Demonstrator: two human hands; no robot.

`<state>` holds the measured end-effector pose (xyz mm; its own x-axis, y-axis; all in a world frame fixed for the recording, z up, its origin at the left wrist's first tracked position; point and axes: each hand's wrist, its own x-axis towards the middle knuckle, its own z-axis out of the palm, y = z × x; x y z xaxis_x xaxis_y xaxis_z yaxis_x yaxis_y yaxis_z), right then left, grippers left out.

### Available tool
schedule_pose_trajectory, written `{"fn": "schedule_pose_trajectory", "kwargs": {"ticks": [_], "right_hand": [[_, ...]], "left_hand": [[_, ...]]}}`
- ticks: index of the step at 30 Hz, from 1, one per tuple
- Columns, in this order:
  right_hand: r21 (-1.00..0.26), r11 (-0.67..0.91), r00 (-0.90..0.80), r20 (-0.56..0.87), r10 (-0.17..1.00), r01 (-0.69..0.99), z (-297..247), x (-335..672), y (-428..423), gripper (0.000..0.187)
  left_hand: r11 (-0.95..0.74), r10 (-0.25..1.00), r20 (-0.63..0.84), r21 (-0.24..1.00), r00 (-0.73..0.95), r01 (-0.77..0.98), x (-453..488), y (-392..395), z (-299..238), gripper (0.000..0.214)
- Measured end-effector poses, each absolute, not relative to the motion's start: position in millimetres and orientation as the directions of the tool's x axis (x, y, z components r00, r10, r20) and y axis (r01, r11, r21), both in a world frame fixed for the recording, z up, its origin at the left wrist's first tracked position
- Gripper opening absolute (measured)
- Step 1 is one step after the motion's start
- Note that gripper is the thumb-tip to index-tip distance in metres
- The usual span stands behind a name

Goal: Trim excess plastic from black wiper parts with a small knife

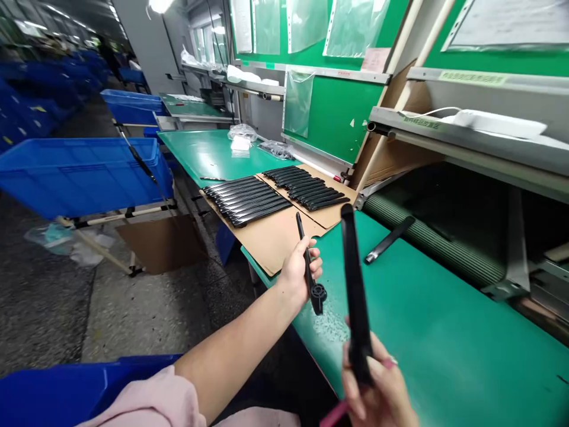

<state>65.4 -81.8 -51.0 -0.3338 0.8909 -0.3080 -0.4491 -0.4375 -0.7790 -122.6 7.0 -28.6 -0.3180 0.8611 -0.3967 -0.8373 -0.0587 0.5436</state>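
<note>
My left hand (299,270) is closed round a slim black plastic arm (309,273), with a round spoked hub at its near end. Nearer the camera, my right hand (377,385) grips a long black plastic strip (354,290), held upright with its rounded end on top. Something pink (334,414) shows beside the right hand; I cannot make out what it is. Beyond the hands, a row of glossy black strips (249,200) lies on brown cardboard (262,243), beside a second group of black pieces (306,187). One loose black piece (390,240) rests on the green tabletop (427,320).
A conveyor roller and belt (444,243) run along the right side under a metal shelf (453,136). Blue bins (84,178) stand on racks to the left, and another blue bin (66,394) is at the lower left. Plastic bags (242,131) lie at the table's far end.
</note>
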Motion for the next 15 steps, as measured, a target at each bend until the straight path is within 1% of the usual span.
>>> {"fn": "schedule_pose_trajectory", "kwargs": {"ticks": [3, 5, 9, 12, 15], "right_hand": [[-0.703, -0.431, -0.312, -0.301, 0.901, -0.566, -56, 37, -107, 0.051], [-0.69, -0.419, -0.315, -0.281, 0.907, -0.59, -58, 37, -114, 0.05], [-0.682, -0.392, -0.302, -0.255, 0.919, -0.617, -57, 53, -126, 0.05], [-0.689, -0.37, -0.255, -0.267, 0.929, -0.624, -54, 58, -132, 0.054], [-0.713, -0.339, -0.182, -0.29, 0.939, -0.614, -55, 65, -133, 0.059]], "left_hand": [[-0.032, 0.879, -0.374, 0.572, -0.295, -0.82, -104, -8, -23, 0.015], [-0.031, 0.887, -0.347, 0.614, -0.305, -0.789, -94, -14, -22, 0.019], [-0.006, 0.91, -0.279, 0.73, -0.306, -0.683, -76, -19, -27, 0.035], [0.02, 0.93, -0.213, 0.844, -0.301, -0.536, -62, -12, -35, 0.039], [0.015, 0.933, -0.117, 0.958, -0.341, -0.287, -59, 3, -42, 0.036]]}}
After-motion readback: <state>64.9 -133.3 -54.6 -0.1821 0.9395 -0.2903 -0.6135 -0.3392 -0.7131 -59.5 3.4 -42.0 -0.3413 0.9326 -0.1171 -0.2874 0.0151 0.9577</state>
